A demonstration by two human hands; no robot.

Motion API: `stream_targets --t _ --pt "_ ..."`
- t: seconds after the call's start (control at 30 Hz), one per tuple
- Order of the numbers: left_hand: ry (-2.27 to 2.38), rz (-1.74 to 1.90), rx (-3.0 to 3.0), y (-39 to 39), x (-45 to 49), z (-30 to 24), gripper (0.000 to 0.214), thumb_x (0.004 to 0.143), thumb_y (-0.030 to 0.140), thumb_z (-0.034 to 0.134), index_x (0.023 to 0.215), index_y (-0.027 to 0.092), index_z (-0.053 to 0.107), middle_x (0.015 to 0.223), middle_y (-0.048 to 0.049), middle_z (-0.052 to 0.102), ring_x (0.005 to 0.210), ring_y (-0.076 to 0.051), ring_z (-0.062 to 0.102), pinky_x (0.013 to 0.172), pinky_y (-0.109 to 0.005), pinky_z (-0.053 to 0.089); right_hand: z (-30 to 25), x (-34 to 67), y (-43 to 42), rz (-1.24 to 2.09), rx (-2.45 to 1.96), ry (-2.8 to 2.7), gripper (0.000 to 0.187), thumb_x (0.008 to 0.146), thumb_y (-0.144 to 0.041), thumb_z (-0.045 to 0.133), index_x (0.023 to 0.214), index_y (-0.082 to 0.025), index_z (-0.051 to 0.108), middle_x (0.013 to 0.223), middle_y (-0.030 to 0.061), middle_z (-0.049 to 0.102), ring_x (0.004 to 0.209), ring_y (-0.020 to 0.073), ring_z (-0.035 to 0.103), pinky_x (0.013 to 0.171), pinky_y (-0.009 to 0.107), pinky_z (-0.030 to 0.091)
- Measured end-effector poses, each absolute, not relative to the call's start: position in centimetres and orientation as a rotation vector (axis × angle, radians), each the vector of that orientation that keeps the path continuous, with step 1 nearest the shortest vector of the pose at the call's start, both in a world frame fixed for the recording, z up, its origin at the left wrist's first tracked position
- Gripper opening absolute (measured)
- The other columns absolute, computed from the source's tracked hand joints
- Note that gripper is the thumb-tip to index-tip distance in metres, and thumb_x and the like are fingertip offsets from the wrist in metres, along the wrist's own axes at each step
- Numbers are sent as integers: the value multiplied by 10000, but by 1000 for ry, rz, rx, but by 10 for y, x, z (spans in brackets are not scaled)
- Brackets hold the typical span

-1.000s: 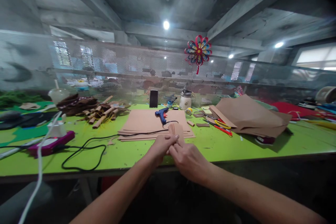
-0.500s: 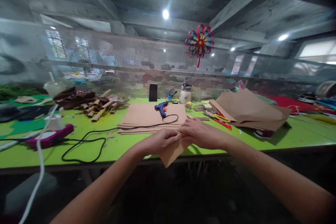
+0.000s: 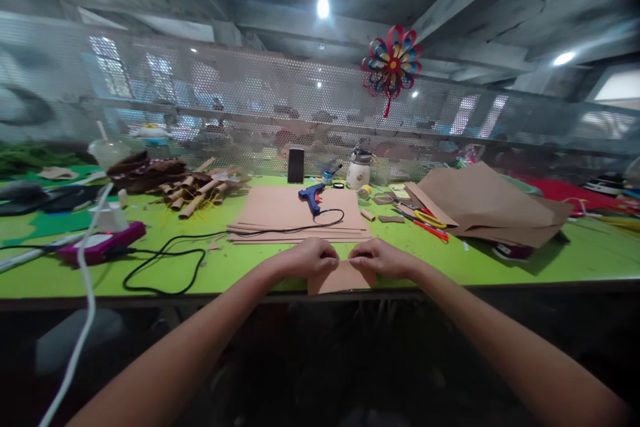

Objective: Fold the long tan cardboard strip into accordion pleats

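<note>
A small piece of brown kraft paper (image 3: 342,278) lies at the front edge of the green table, its near side reaching over the edge. My left hand (image 3: 311,257) pinches its far edge on the left, fingers curled and thumb on top. At the right end of the same edge, my right hand (image 3: 381,258) grips it in the same way. A short gap separates the two hands. Just beyond them lies a stack of brown paper sheets (image 3: 270,210), and on it rests a blue glue gun (image 3: 312,198) with a black cord.
To the right are scissors and pliers with red and yellow handles (image 3: 429,221) and a crumpled pile of brown paper (image 3: 480,203). On the left sit a purple power strip (image 3: 103,245), a looping black cord (image 3: 165,291) and several rolled paper tubes (image 3: 195,197). A white jar (image 3: 358,172) stands behind.
My hands have moved apart from being together over the paper to its two ends. The paper has turned from a downward-pointing corner to a straight edge facing me. The view has shifted slightly.
</note>
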State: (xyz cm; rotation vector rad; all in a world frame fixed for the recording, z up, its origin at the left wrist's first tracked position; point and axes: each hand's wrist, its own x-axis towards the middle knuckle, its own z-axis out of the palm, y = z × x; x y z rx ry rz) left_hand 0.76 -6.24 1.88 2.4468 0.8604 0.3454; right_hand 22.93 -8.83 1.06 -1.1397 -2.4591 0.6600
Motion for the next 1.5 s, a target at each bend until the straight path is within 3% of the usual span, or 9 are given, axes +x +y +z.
stream_targets --t 0.13,0.3,0.37,0.5,0.67,1.13,1.5 --pt "893 358 2422 -64 5 15 283 767 289 478 893 123 669 787 -21 631 721 -145 522 615 -211 367 10 227 -92 538 -1140 -2505 229 862 -238 466 892 -116 657 789 48 642 722 145 540 663 243 421" --pt "899 357 2497 -66 7 13 260 774 263 463 877 121 655 776 -31 626 728 -151 528 629 -222 381 13 219 -97 207 -1041 -2584 165 841 -226 527 865 -131 659 918 105 592 906 194 506 799 306 410" --pt "897 354 2552 -68 7 14 252 786 255 449 881 127 644 787 -39 624 728 -153 529 633 -229 385 13 215 -97 159 -1057 -2584 158 836 -225 538 840 -130 663 896 106 580 876 189 507 770 297 413" --pt "880 350 2663 -73 7 16 232 807 250 432 888 141 619 830 -59 614 737 -164 535 638 -244 395 12 211 -91 228 -1063 -2612 179 850 -229 525 824 -126 670 768 74 594 743 155 518 655 250 400" --pt "878 396 2715 -75 5 16 212 838 283 430 900 160 590 858 -60 590 757 -169 531 638 -250 399 8 214 -87 331 -1055 -2577 184 853 -265 528 850 -127 650 759 51 613 701 133 518 620 228 388" --pt "789 495 2823 -72 0 0 172 888 286 398 858 160 511 868 -50 508 785 -163 474 681 -262 383 -10 209 -97 66 -1020 -2539 133 866 -267 519 839 -141 553 809 59 526 748 152 464 641 251 356" --pt "715 439 2928 -72 2 4 146 885 237 407 790 160 487 835 -42 479 727 -139 449 655 -244 360 -10 205 -96 59 -1000 -2562 121 890 -226 473 802 -152 509 826 64 530 783 162 461 677 268 363"
